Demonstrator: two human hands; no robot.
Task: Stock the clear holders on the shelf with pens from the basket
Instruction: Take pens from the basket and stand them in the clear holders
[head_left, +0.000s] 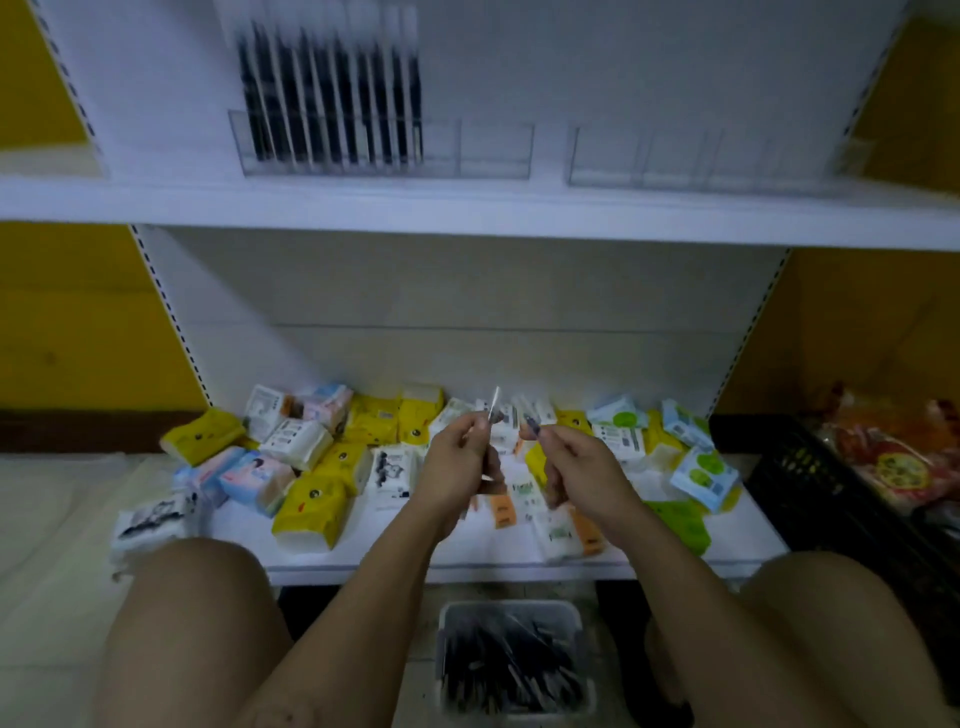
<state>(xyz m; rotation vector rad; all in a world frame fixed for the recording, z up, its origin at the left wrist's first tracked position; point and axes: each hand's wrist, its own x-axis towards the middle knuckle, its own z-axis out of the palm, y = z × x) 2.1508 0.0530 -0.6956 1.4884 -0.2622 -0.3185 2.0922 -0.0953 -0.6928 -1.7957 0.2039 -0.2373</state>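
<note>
Two hands raised side by side, close together: left hand (457, 457) pinched round a pale, slim pen (493, 402) pointing upward past the fingertips; right hand (576, 462) closed on a darker pen (531, 420), tip toward the left one. Below both hands, between the bare knees, grey basket (447, 623) full of dark pens. Above the hands, clear holders (498, 150) on the white shelf (467, 213), dark pens filling those up-left, those up-right bare. Beyond the hands, scattered tissue packs (306, 504).

Both forearms reach forward, the left hand (457, 457) and right hand (582, 462) raised close together, fingers pinched.
</note>
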